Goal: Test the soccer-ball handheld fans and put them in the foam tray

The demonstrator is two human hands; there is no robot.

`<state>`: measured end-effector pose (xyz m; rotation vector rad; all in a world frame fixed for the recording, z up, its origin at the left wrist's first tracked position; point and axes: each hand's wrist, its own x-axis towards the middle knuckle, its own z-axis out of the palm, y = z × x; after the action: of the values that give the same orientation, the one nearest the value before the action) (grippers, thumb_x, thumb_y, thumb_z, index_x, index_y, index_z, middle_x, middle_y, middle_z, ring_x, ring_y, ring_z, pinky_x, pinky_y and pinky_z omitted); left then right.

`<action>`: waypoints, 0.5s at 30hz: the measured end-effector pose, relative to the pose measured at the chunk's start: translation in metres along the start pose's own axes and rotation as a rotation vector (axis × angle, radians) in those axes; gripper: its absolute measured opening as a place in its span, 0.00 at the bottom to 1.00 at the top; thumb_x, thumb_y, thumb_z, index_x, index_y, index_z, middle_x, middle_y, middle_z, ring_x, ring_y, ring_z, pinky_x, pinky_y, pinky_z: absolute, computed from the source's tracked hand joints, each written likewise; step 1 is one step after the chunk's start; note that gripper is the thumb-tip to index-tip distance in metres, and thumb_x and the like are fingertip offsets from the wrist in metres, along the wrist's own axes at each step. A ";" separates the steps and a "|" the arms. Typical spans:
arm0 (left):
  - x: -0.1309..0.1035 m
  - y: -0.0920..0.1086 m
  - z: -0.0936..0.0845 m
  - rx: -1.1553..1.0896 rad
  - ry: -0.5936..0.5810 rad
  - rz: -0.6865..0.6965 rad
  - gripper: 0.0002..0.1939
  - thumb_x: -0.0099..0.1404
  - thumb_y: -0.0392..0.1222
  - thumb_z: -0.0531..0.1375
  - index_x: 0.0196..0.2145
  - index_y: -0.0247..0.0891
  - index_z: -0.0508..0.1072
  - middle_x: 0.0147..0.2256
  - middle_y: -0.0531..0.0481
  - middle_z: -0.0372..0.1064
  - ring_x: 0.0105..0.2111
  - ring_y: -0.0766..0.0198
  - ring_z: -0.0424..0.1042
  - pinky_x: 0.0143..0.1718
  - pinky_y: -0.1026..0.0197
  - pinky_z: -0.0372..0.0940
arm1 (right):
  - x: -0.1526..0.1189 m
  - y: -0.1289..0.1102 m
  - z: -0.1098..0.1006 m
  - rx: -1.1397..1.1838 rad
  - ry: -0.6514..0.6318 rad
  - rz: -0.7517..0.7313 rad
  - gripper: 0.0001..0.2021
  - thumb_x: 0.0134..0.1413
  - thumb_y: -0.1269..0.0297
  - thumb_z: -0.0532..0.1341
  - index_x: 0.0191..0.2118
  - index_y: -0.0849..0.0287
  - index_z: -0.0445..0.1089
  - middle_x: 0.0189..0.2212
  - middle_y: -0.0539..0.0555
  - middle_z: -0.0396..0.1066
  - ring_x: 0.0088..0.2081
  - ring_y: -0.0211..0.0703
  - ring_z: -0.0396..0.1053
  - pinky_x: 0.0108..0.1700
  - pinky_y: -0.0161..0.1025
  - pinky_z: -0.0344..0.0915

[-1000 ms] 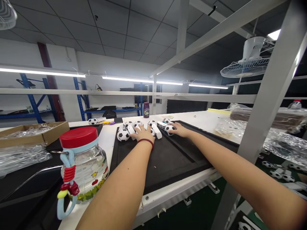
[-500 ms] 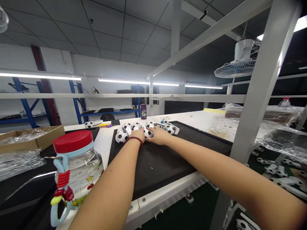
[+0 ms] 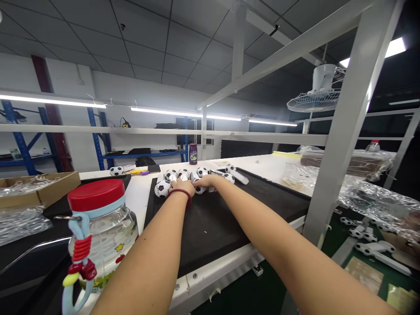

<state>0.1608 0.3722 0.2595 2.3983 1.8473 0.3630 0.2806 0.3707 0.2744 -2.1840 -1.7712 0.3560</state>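
Note:
Several white pieces with black-and-white football ends (image 3: 162, 188) lie grouped at the far end of a black mat (image 3: 213, 227). My left hand (image 3: 182, 186), with a dark red band at the wrist, reaches onto the left part of the group, its fingers spread over the balls. My right hand (image 3: 208, 181) is beside it, bent around a football piece (image 3: 199, 190); its fingertips are mostly hidden. To the right of it, another football piece (image 3: 230, 168) lies with its white body pointing right.
A clear jar with a red lid (image 3: 96, 194) stands at the near left, beside a cardboard box (image 3: 49, 192). A purple can (image 3: 193, 154) stands behind the mat. A white metal post (image 3: 344, 127) rises at the right, near plastic-wrapped stacks (image 3: 348, 162).
My right hand has turned and drawn closer to my left hand. The right-hand pieces have shifted, one now pointing outward to the right. The camera view has turned slightly right.

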 end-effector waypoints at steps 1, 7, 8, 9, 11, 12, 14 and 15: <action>0.002 0.000 0.001 0.009 -0.012 0.012 0.20 0.60 0.47 0.55 0.50 0.40 0.65 0.56 0.41 0.53 0.55 0.45 0.53 0.48 0.42 0.55 | 0.001 0.002 0.002 -0.005 -0.011 0.007 0.24 0.54 0.47 0.54 0.46 0.63 0.66 0.44 0.60 0.68 0.42 0.46 0.68 0.44 0.48 0.65; 0.014 -0.006 0.009 0.063 -0.025 0.078 0.22 0.63 0.47 0.53 0.53 0.39 0.61 0.55 0.42 0.55 0.54 0.50 0.56 0.51 0.41 0.54 | 0.009 0.008 0.013 -0.013 -0.005 0.016 0.32 0.49 0.43 0.56 0.54 0.63 0.60 0.54 0.62 0.60 0.52 0.52 0.61 0.50 0.50 0.60; 0.014 -0.006 0.009 0.072 -0.025 0.086 0.22 0.63 0.47 0.53 0.53 0.38 0.61 0.54 0.42 0.56 0.54 0.50 0.56 0.51 0.41 0.54 | 0.009 0.009 0.015 -0.012 0.003 0.024 0.33 0.49 0.42 0.56 0.55 0.63 0.59 0.54 0.63 0.59 0.53 0.53 0.60 0.51 0.51 0.60; 0.014 -0.006 0.008 0.082 -0.025 0.094 0.22 0.63 0.47 0.53 0.53 0.38 0.61 0.54 0.42 0.56 0.54 0.50 0.56 0.51 0.41 0.54 | 0.009 0.009 0.016 -0.009 0.013 0.033 0.35 0.48 0.42 0.56 0.56 0.63 0.58 0.55 0.63 0.58 0.53 0.54 0.60 0.51 0.51 0.59; 0.013 -0.006 0.006 0.102 -0.029 0.114 0.21 0.63 0.48 0.53 0.52 0.37 0.62 0.53 0.42 0.57 0.53 0.51 0.56 0.52 0.41 0.53 | 0.008 0.008 0.018 0.001 0.033 0.046 0.37 0.48 0.42 0.56 0.58 0.62 0.54 0.57 0.64 0.55 0.54 0.55 0.59 0.51 0.52 0.59; 0.012 -0.006 0.005 0.111 -0.031 0.124 0.21 0.63 0.48 0.54 0.51 0.37 0.63 0.53 0.42 0.58 0.53 0.51 0.57 0.53 0.41 0.52 | 0.007 0.007 0.018 0.007 0.042 0.048 0.38 0.47 0.42 0.56 0.59 0.61 0.52 0.57 0.65 0.54 0.54 0.55 0.59 0.51 0.53 0.59; 0.009 -0.006 0.001 0.119 -0.035 0.145 0.19 0.63 0.48 0.54 0.49 0.36 0.65 0.51 0.43 0.60 0.53 0.52 0.58 0.53 0.42 0.51 | 0.005 0.004 0.016 0.020 0.057 0.035 0.37 0.48 0.43 0.57 0.59 0.61 0.52 0.57 0.64 0.54 0.53 0.55 0.59 0.50 0.53 0.59; 0.009 -0.005 -0.001 0.118 -0.034 0.152 0.19 0.63 0.48 0.54 0.48 0.35 0.65 0.51 0.43 0.61 0.52 0.53 0.58 0.53 0.42 0.51 | 0.004 0.003 0.014 0.026 0.064 0.018 0.34 0.49 0.44 0.57 0.57 0.61 0.55 0.56 0.64 0.56 0.52 0.54 0.61 0.50 0.53 0.60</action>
<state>0.1576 0.3818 0.2600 2.6147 1.7228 0.2280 0.2788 0.3752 0.2605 -2.1702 -1.7045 0.3081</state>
